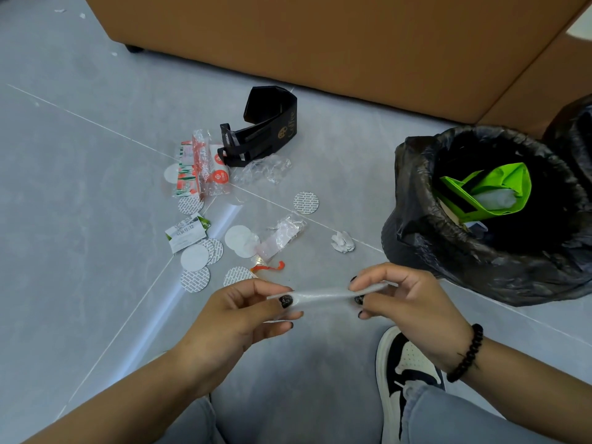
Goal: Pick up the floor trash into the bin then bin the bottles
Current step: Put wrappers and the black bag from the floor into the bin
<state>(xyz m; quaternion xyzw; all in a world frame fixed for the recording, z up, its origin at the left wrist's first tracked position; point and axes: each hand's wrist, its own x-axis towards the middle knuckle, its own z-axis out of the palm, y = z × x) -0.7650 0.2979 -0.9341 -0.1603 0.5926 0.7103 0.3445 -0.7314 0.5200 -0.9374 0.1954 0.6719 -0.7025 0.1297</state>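
A clear plastic wrapper [323,295] is stretched between my two hands above the grey floor. My left hand [246,310] pinches its left end with thumb and fingers. My right hand [407,302] pinches its right end. The bin [426,219], lined with a black bag, stands to the right; a green bag [499,187] lies inside it. On the floor ahead lies scattered trash: a black paper coffee bag [272,123], red and white wrappers [200,168], crumpled clear plastic [266,169], several round seal discs [306,202], a crumpled tissue [342,241] and a printed label [185,233]. No bottles are in view.
A brown sofa [336,43] runs along the back and turns at the right. A second black bag [576,133] sits behind the bin. My shoe [403,373] and jeans are at the bottom, close to the bin.
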